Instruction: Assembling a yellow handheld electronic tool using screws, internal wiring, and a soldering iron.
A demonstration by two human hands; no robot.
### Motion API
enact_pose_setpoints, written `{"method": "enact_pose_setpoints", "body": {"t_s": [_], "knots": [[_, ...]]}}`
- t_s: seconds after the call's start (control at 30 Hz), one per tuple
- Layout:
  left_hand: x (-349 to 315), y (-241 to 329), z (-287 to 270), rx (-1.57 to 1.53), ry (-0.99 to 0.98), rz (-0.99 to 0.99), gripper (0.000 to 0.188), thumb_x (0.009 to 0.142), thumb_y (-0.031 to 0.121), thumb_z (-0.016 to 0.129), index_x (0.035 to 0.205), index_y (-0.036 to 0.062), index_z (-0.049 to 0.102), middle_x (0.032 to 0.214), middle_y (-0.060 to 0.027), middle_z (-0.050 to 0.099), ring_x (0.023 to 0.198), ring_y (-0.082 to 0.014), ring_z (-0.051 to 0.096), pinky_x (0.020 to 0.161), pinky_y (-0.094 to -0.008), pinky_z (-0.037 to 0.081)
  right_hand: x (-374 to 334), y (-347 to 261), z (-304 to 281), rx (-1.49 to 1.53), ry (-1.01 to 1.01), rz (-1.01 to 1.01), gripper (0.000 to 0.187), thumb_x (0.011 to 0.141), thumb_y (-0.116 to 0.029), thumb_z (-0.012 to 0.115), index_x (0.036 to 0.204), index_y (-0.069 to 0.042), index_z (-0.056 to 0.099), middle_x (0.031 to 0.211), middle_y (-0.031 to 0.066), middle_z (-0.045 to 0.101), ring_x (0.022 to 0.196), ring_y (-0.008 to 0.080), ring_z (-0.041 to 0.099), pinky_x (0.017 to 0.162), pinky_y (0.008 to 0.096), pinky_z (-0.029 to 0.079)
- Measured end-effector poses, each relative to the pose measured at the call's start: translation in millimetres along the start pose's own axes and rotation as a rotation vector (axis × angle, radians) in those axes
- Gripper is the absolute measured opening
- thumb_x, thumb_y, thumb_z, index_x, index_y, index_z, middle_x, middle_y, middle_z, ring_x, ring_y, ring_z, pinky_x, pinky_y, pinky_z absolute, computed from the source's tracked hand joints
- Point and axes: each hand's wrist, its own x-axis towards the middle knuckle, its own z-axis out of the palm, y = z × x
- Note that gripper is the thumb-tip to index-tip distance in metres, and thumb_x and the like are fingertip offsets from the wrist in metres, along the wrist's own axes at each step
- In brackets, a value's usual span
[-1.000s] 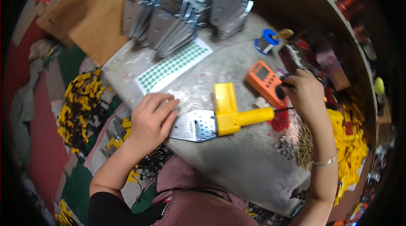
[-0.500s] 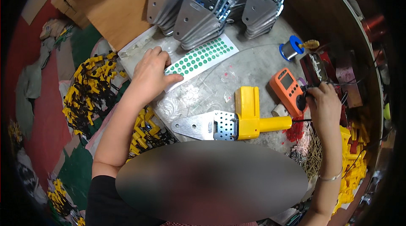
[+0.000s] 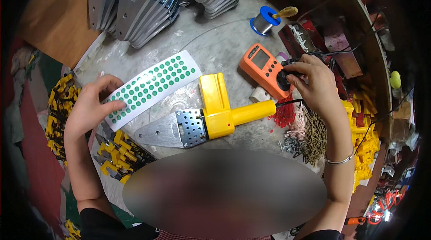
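My left hand (image 3: 95,100) holds the left end of a white sheet of round green stickers (image 3: 150,88), thumb on top and fingers curled at its edge. The sheet is lifted at an angle above the grey table. My right hand (image 3: 313,80) is closed at the black dial of an orange multimeter (image 3: 265,69); its fingertips hide part of the dial. Between my hands lies a yellow-handled tool with a pointed flat metal plate (image 3: 215,114), like a pipe welding iron. Its black cord runs right, beneath my right hand.
Stacks of metal plates (image 3: 143,8) stand at the back. A blue solder spool (image 3: 265,20) sits behind the multimeter. Screws (image 3: 315,142) and red bits (image 3: 283,114) lie right of the tool, near yellow plastic parts (image 3: 366,150). Yellow-black parts (image 3: 119,154) pile up at left.
My left hand has picked up the sticker sheet's end and drawn it away from the metal plates, toward me. My right hand stays at the multimeter. The whole view has shifted.
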Motion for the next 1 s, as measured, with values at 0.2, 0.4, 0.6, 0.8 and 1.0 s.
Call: {"method": "enact_pose_setpoints", "body": {"t_s": [0.2, 0.4, 0.6, 0.8, 1.0], "knots": [[41, 39, 21, 0.290, 0.003, 0.208, 0.046, 0.077, 0.029, 0.077, 0.107, -0.0020, 0.061, 0.089, -0.0124, 0.066, 0.082, -0.0214, 0.064, 0.072, -0.0329, 0.049, -1, 0, 10, -0.094, 0.018, -0.024, 0.016, 0.074, -0.011, 0.071, 0.089, -0.006, 0.069, 0.085, 0.0072, 0.058, 0.086, 0.0266, 0.059, 0.073, 0.0386, 0.049], [91, 84, 55, 0.320, -0.088, 0.323, 0.050, 0.078, 0.034, 0.076, 0.112, -0.0005, 0.062, 0.093, -0.0175, 0.067, 0.086, -0.0295, 0.066, 0.075, -0.0375, 0.051, -7, -7, 20, -0.382, 0.154, -0.151, 0.016, 0.075, -0.010, 0.069, 0.089, -0.007, 0.066, 0.086, 0.0070, 0.058, 0.087, 0.0261, 0.057, 0.074, 0.0383, 0.049], [149, 115, 99, 0.324, -0.175, 0.257, 0.053, 0.072, 0.037, 0.078, 0.112, 0.0039, 0.066, 0.107, -0.0181, 0.068, 0.099, -0.0317, 0.065, 0.087, -0.0373, 0.051, -6, -11, 18, -0.392, 0.169, -0.174, 0.018, 0.075, -0.014, 0.071, 0.092, -0.008, 0.068, 0.093, 0.0088, 0.059, 0.094, 0.0277, 0.056, 0.082, 0.0408, 0.046], [129, 137, 69, 0.155, -0.169, 0.427, 0.032, 0.074, 0.016, 0.073, 0.099, -0.0024, 0.066, 0.096, -0.0125, 0.068, 0.086, -0.0183, 0.064, 0.078, -0.0306, 0.049, -15, -41, 18, 0.467, 0.433, -0.045, 0.039, 0.083, -0.013, 0.069, 0.119, -0.004, 0.059, 0.111, 0.0136, 0.062, 0.099, 0.0287, 0.063, 0.084, 0.0363, 0.050], [64, 155, 25, -0.252, -0.209, 0.378, 0.037, 0.077, 0.010, 0.070, 0.110, -0.0048, 0.061, 0.097, -0.0034, 0.066, 0.087, -0.0086, 0.060, 0.080, -0.0241, 0.048, 4, -70, 35, 1.444, 0.251, 0.014, 0.038, 0.086, -0.014, 0.072, 0.114, -0.002, 0.051, 0.110, 0.0092, 0.064, 0.098, 0.0151, 0.063, 0.086, 0.0282, 0.050]]}}
